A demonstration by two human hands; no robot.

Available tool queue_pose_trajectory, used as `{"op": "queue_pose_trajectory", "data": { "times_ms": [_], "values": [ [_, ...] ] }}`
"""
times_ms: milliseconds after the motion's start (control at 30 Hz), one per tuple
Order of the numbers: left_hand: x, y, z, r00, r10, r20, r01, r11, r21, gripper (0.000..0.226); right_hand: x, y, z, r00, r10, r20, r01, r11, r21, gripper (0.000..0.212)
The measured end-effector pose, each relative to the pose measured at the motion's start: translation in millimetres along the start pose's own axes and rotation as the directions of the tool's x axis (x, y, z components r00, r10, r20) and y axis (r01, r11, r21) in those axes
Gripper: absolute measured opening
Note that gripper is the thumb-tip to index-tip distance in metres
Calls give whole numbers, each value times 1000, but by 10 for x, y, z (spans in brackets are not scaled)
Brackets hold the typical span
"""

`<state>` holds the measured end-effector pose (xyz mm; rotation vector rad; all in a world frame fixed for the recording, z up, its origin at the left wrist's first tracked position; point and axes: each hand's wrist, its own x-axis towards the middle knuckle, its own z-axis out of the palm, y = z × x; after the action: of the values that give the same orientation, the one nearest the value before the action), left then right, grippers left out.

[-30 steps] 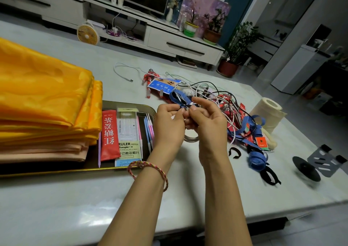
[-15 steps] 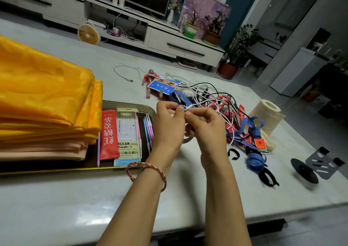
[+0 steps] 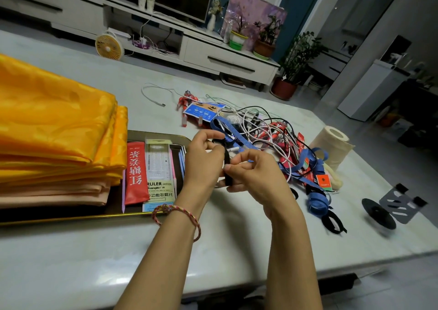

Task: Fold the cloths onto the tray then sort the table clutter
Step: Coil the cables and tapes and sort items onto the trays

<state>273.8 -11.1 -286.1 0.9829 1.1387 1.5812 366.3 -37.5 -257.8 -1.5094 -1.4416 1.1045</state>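
Black strap [image 3: 228, 165] newly drawn out — pinched by left hand [image 3: 203, 165] above, right hand [image 3: 256, 174] below.

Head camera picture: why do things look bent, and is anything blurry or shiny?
Head view: the wide lens bows the TV cabinet; the glossy table shows pale glare near its front; the grey stand at far right is smeared; left hand and right hand, pinching a black strap, are sharp.
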Motion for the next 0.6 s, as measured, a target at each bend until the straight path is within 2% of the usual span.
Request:
{"op": "queue_pose_trajectory", "data": {
  "times_ms": [100,200,267,367,500,600],
  "values": [
    [-2,-4,14,999,32,19,-32,999,31,34,1,19,-42,993,-59,-104,41,986,-162,14],
    [2,31,20,999,22,23,-22,1000,6,31,53,63,-38,949,-237,-208,129,895,-428,23],
    [-6,67,21,999,-5,46,7,999,-36,31,73,104,-17,895,-366,-256,191,832,-521,29],
    [-27,122,15,995,-23,99,31,997,-71,32,113,150,-7,871,-418,-257,268,843,-466,30],
    [-60,152,9,988,-7,157,12,1000,-28,31,88,148,-51,938,-322,-126,274,914,-300,17],
    [-77,168,-11,980,-7,199,11,1000,-18,30,44,140,-99,973,-230,-33,227,971,-74,21]
  ]
}}
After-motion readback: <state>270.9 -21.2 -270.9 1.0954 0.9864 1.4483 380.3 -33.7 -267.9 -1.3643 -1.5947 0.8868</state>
